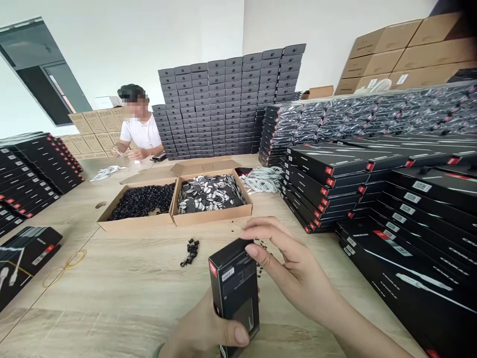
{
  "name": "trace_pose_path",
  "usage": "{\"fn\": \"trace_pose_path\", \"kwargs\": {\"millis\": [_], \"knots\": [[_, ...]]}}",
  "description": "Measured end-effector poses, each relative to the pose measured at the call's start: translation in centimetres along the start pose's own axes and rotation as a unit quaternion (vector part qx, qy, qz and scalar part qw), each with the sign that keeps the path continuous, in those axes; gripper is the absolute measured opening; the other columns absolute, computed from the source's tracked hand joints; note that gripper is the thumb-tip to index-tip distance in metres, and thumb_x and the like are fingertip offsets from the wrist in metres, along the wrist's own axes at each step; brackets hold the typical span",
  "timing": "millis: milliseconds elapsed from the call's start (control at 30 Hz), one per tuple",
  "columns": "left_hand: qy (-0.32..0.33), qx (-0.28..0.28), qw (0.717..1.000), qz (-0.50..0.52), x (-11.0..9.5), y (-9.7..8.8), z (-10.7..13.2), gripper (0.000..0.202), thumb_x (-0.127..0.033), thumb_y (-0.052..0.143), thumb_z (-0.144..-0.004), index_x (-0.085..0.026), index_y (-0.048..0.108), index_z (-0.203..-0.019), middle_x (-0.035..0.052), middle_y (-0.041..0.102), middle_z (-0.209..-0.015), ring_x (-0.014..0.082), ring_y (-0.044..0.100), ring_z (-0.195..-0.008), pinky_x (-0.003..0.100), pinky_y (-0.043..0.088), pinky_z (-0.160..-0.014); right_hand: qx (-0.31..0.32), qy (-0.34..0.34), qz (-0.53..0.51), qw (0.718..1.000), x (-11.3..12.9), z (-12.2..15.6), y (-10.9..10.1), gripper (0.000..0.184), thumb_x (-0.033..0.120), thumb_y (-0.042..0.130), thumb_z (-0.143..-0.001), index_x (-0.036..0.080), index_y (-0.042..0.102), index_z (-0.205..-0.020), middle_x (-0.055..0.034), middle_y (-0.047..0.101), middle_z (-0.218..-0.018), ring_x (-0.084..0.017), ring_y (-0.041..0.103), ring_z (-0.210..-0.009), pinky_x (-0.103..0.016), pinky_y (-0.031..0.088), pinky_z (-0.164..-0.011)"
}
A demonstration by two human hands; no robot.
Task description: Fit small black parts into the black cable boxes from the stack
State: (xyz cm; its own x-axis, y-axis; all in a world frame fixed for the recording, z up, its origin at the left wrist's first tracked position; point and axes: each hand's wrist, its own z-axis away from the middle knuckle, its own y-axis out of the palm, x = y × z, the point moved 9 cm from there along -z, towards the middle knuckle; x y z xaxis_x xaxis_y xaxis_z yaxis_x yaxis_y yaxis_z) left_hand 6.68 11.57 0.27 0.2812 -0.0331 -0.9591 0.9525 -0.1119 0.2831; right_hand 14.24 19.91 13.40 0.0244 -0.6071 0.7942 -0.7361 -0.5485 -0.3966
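The left hand (208, 325) is gripping a box (233, 298) near its base, most of it extending toward twelve o'clock. The half-open right hand (294, 263) is touching the top, the box sitting at that hand's eight o'clock.

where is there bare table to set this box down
The widest bare tabletop lies between the rubber bands and the left hand. A smaller patch lies between those bands and the left open carton. Crowded: the right side, under stacked black boxes, and beyond the held box, where small black pieces lie.
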Motion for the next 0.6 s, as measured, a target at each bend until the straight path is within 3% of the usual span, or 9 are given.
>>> {"fn": "trace_pose_path", "kwargs": {"millis": [100,267,433,600], "knots": [[-0.012,0.024,0.999,0.026,0.4,0.8,0.3,0.071,-0.062,0.071,-0.066,-0.021,0.058,-0.123,0.0136,0.062,-0.117,0.0318,0.057,-0.104,0.043,0.045,-0.087,0.009,-0.037,0.021,0.999,0.9,0.0,0.1,0.014,0.024,0.053,-0.093,0.029,0.066,-0.098,-0.0040,0.062,-0.100,-0.020,0.059,-0.098,-0.032,0.049,-0.084],[0.030,0.041,0.996,0.074,-0.5,1.5,0.2,0.066,-0.068,0.060,-0.072,-0.020,0.062,-0.118,0.0151,0.059,-0.119,0.0326,0.056,-0.107,0.043,0.047,-0.087,0.013,-0.024,0.007,1.000,0.6,0.1,0.2,0.014,0.023,0.052,-0.094,0.027,0.065,-0.096,-0.0041,0.062,-0.096,-0.019,0.060,-0.094,-0.030,0.050,-0.081],[0.067,0.003,0.991,0.117,-0.7,0.9,-0.2,0.068,-0.071,0.060,-0.069,-0.016,0.066,-0.109,0.0141,0.060,-0.106,0.0272,0.059,-0.092,0.039,0.048,-0.079,0.049,-0.027,0.002,0.998,0.8,0.1,0.6,0.019,0.024,0.049,-0.095,0.027,0.067,-0.103,-0.0060,0.062,-0.104,-0.020,0.059,-0.100,-0.033,0.049,-0.086],[0.032,0.022,0.993,0.114,-0.4,1.5,-0.5,0.070,-0.075,0.058,-0.066,-0.014,0.069,-0.100,0.0151,0.065,-0.097,0.0267,0.062,-0.084,0.039,0.050,-0.073,0.089,-0.020,-0.002,0.996,0.9,-0.1,0.4,0.020,0.026,0.051,-0.095,0.028,0.067,-0.105,-0.0050,0.064,-0.108,-0.021,0.058,-0.106,-0.035,0.048,-0.093]]}}
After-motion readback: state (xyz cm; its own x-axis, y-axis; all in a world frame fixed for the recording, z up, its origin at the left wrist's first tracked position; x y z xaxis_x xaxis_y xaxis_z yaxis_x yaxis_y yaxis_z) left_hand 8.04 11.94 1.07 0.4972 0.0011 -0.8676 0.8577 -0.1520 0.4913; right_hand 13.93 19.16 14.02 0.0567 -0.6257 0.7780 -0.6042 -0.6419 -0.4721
